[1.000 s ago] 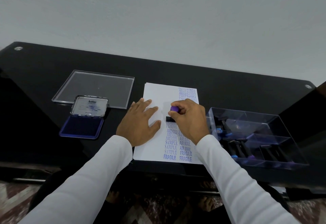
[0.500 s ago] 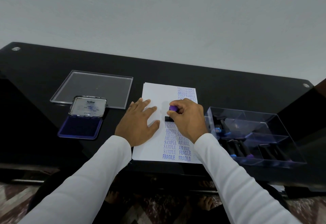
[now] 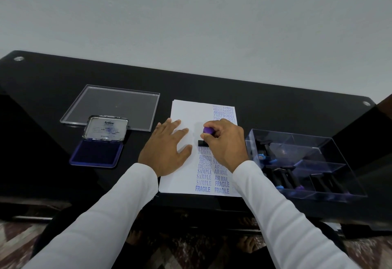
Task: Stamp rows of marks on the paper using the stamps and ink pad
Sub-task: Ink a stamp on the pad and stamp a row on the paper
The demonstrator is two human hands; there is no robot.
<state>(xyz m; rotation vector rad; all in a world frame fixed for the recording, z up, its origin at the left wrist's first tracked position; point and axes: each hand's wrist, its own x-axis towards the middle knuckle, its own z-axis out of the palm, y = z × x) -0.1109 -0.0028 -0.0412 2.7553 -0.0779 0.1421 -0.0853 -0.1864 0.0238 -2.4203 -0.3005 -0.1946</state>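
Observation:
A white sheet of paper [image 3: 186, 111] lies in the middle of the black table, with two columns of blue stamped words down its right half. My right hand [image 3: 227, 143] grips a stamp [image 3: 206, 136] with a purple knob and a black base, and the base sits on the paper at the top of the left column. My left hand [image 3: 167, 150] rests flat on the paper's left half with fingers spread. The open ink pad [image 3: 96, 154], blue with its lid raised, lies to the left of the paper.
A clear flat lid [image 3: 110, 103] lies behind the ink pad. At the right stands a clear plastic box [image 3: 314, 141] with compartments that hold several more stamps. The black table [image 3: 275, 103] ends at a grey wall behind.
Both hands and the stamp stay in nearly the same place on the paper; only the view has shifted slightly.

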